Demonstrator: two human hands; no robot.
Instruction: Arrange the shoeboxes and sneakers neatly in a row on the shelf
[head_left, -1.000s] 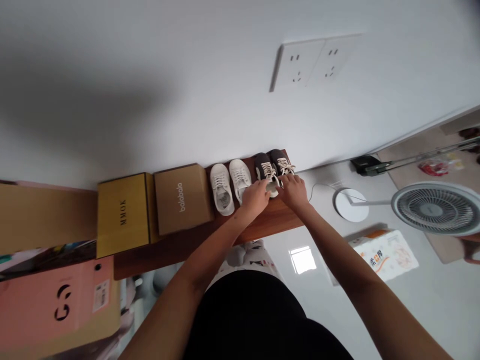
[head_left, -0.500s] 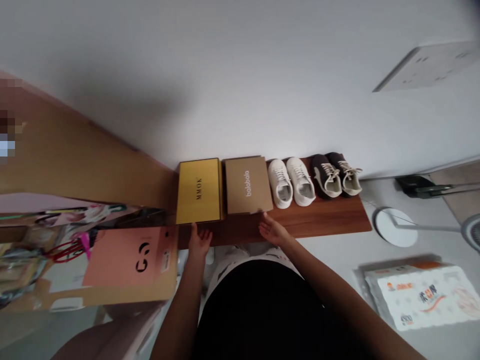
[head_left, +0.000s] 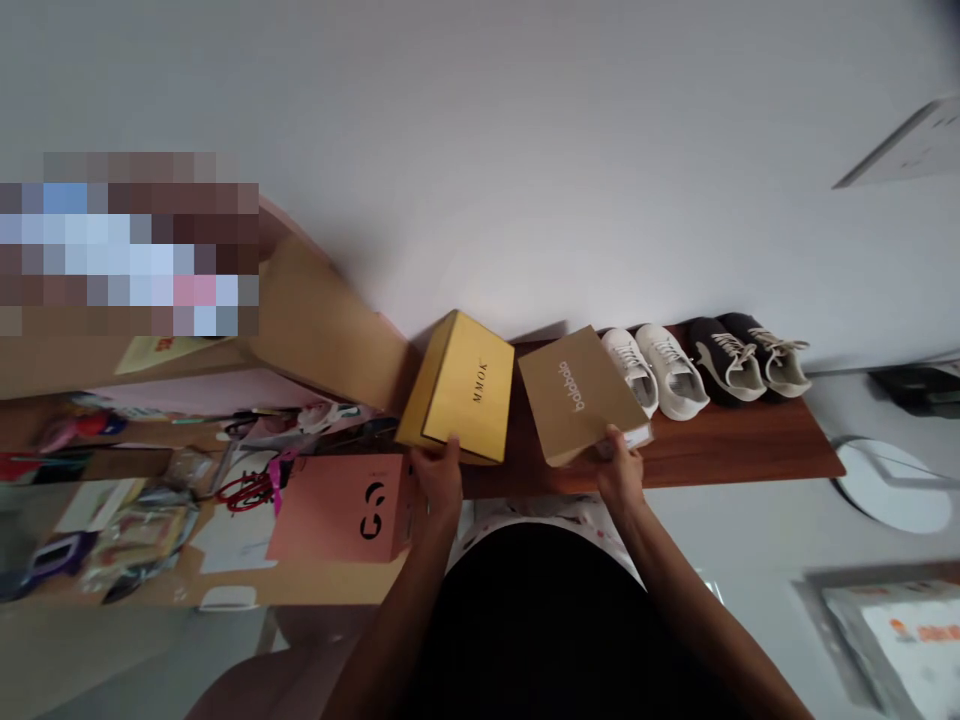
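Note:
My left hand [head_left: 439,478] grips the near edge of a yellow shoe box [head_left: 459,385] marked MMOK, which is tilted up off the wooden shelf [head_left: 735,450]. To its right, my right hand [head_left: 619,466] holds the near edge of a brown shoe box [head_left: 577,393] marked balabala, also tilted. Beyond the brown box stand a pair of white sneakers [head_left: 656,370] and a pair of dark sneakers [head_left: 750,360], side by side against the wall.
A pink box [head_left: 341,508] sits lower left beside a cluttered cardboard box of small items [head_left: 135,500]. A large cardboard box [head_left: 315,330] leans at the shelf's left end. A white round fan base [head_left: 896,485] and a printed package [head_left: 907,630] lie on the floor at right.
My hands left the dark sneakers, moved left along the shelf, and took hold of the two boxes. Both boxes now tilt up from the shelf. The view swung left.

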